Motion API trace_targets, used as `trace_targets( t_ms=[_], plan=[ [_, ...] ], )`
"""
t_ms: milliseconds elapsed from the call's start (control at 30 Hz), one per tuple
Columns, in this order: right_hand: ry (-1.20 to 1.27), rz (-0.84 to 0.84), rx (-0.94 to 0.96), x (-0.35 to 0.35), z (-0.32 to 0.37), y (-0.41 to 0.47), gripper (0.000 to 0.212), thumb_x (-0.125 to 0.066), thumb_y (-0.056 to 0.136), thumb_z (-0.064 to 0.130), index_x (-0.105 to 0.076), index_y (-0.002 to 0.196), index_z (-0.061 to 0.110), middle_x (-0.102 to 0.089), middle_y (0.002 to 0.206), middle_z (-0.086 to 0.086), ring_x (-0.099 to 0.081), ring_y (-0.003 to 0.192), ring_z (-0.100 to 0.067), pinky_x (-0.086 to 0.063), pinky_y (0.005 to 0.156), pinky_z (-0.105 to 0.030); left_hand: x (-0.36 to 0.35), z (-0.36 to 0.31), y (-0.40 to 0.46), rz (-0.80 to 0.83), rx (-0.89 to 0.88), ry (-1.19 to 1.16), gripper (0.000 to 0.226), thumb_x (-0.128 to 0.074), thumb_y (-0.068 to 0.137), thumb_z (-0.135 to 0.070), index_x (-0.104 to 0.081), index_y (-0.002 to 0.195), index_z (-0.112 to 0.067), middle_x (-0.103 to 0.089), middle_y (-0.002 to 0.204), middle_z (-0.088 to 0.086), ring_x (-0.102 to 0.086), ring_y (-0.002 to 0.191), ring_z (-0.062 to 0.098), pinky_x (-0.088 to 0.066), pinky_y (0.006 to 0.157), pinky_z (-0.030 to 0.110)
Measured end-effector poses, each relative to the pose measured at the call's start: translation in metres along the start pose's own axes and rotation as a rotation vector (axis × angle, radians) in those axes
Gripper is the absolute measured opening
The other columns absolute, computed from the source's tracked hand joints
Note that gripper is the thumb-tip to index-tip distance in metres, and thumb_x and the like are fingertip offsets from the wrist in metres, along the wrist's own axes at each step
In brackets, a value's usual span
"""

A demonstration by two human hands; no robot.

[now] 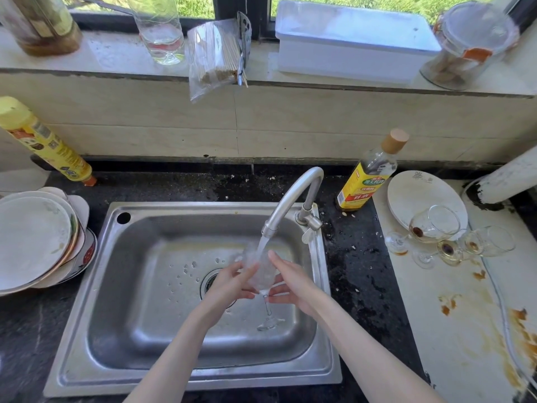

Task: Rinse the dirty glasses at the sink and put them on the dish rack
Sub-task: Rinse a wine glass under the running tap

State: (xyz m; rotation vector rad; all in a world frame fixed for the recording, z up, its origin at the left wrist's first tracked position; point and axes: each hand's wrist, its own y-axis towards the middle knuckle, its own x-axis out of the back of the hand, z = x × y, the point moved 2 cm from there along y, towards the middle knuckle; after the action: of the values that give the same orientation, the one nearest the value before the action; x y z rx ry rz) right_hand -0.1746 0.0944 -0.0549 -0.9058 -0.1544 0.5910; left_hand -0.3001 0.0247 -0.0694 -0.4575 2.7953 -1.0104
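Both hands meet over the sink (325, 370): the left hand (229, 283) and right hand (290, 282) cup a stemmed glass (260, 274) between them, fingers curled about its bowl from either side, thumbs near the top of the stem. The glass stands nearly upright, bowl up under the running tap (293, 196), stem and foot pointing down toward the basin floor and slightly toward the person. Its long axis runs almost vertical, so the water falls straight into the mouth. The dirty glasses (447, 237) still to be done lie on their sides on the stained tabletop (453, 330) well to the right, beside a white plate (412, 196); the right hand is the nearer to them. No dish rack can be picked out with certainty; stacked plates (35, 239) sit left of the sink. Writing: the bottle (367, 175) behind the tap bears a yellow label with Chinese characters, the red band seeming to read 料酒; the yellow bottle (43, 141) at left is too small to read.
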Motion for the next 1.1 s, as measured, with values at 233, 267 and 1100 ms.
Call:
trace_targets(
  t_ms=[233, 267, 1100],
  plan=[
    [0.157, -0.002, -0.092, -0.013, 0.011, 0.009, 0.052, -0.032, 0.095, 0.057, -0.058, 0.089, 0.012, -0.06, 0.082, -0.013, -0.059, 0.066, -0.025, -0.052, 0.061, -0.034, 0.008, -0.005, 0.003, -0.154, -0.095, 0.037, 0.036, -0.055, 0.089, -0.041, -0.06, 0.112, -0.014, -0.068, 0.094, 0.008, -0.064, 0.075, 0.017, -0.048, 0.057, 0.022],
    [0.172, 0.002, -0.079, -0.015, 0.013, 0.009, 0.051, -0.034, 0.094, 0.058, -0.058, 0.087, 0.013, -0.06, 0.079, -0.012, -0.059, 0.066, -0.025, -0.052, 0.061, -0.034, 0.008, -0.007, 0.003, -0.169, -0.113, 0.051, 0.035, -0.055, 0.089, -0.042, -0.061, 0.11, -0.015, -0.068, 0.096, 0.005, -0.064, 0.078, 0.016, -0.048, 0.06, 0.023],
    [0.178, 0.216, 0.314, 0.002, 0.005, 0.003, 0.076, -0.081, 0.061, 0.045, -0.051, 0.126, 0.019, -0.066, 0.116, -0.012, -0.065, 0.104, -0.024, -0.053, 0.089, -0.034, 0.013, -0.028, -0.008, 0.023, -0.31, 0.129, 0.041, -0.064, 0.083, -0.003, -0.055, 0.117, -0.024, -0.066, 0.112, -0.001, -0.063, 0.098, 0.013, -0.049, 0.076, 0.012]
  ],
)
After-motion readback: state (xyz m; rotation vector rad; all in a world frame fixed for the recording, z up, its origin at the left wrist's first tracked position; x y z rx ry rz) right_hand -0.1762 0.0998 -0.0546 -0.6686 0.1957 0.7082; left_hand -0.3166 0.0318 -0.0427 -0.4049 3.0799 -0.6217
